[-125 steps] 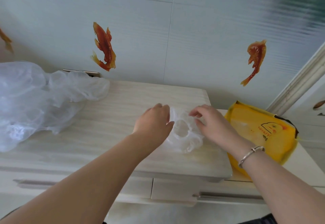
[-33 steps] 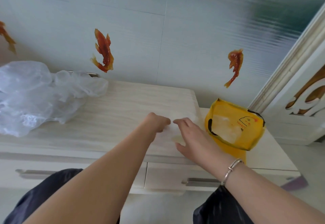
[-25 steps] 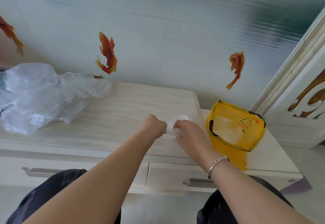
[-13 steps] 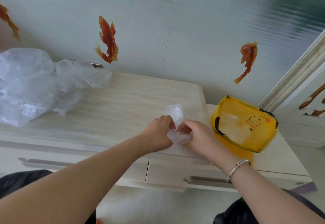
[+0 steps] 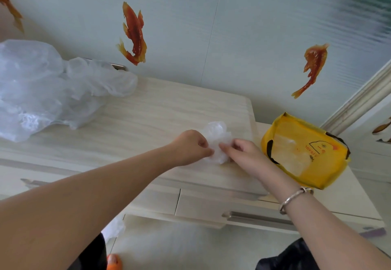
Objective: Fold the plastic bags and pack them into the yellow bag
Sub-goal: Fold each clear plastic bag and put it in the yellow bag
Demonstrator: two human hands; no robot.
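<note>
A small bunched clear plastic bag (image 5: 216,135) sits on the pale wooden cabinet top (image 5: 148,121) near its right end. My left hand (image 5: 190,147) pinches the bag from the left and my right hand (image 5: 243,155) pinches it from the right. The yellow bag (image 5: 304,151), with a duck print and black handles, stands open to the right on a lower surface, with pale plastic inside it. A heap of loose clear plastic bags (image 5: 42,87) lies at the far left of the cabinet top.
The tiled wall behind carries orange fish stickers (image 5: 133,34). Drawers with metal handles (image 5: 254,216) run below the cabinet top. A white door frame (image 5: 359,100) stands at the right. Another scrap of plastic (image 5: 114,227) lies on the floor.
Over the last seconds the flat bag has been folded down into a small bundle between my hands. Since half a second ago both hands keep working it in the same spot.
</note>
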